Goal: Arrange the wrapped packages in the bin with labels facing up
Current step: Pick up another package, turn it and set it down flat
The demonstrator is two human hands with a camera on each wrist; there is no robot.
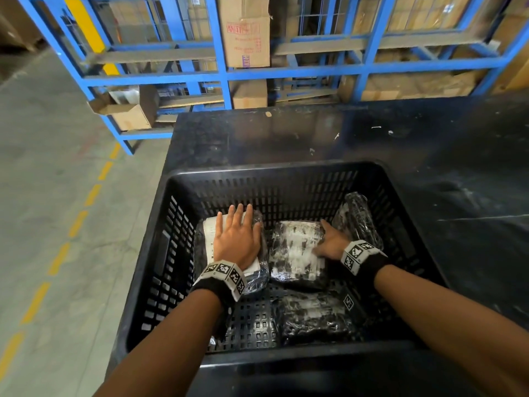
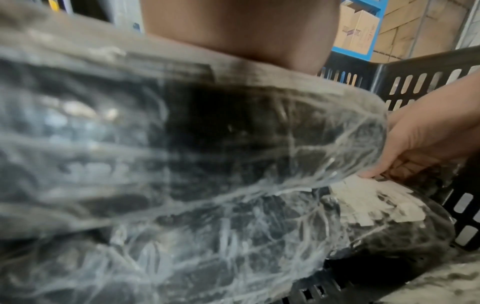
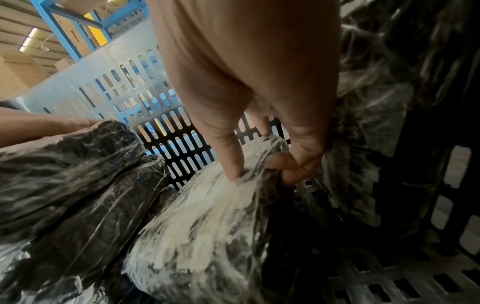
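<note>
The head view takes in the whole black slotted plastic bin (image 1: 286, 179) on a dark tabletop (image 1: 429, 144) and four plastic-wrapped dark packages inside it. The left hand (image 1: 236, 236) lies flat, fingers spread and straight, pressing on the far-left package with a white paper label (image 1: 210, 233) facing up. The right hand (image 1: 332, 242) is at the right edge of the middle package with a torn whitish label (image 1: 294, 250), which lies just beside the first. A third wrapped package at the near side (image 1: 312, 316) lies flat on the bin floor, and a fourth narrow package (image 1: 359, 216) leans tilted against the right wall.

Only the right wrist view shows how that hand grips: the thumb (image 3: 228, 152) presses into the whitish top while the curled fingers (image 3: 298, 162) hook under the edge, pinching the package's rim. The left wrist view, blurred, shows the palm lying on wrinkled film, with the other hand (image 2: 426, 139) at the neighbouring package's edge.

Beyond the table the head view alone shows blue metal racking (image 1: 223, 73) holding brown cardboard boxes (image 1: 246, 32), and a grey concrete floor with a dashed yellow line (image 1: 77, 222). Each wrist wears one black band with square code markers (image 1: 226, 276).
</note>
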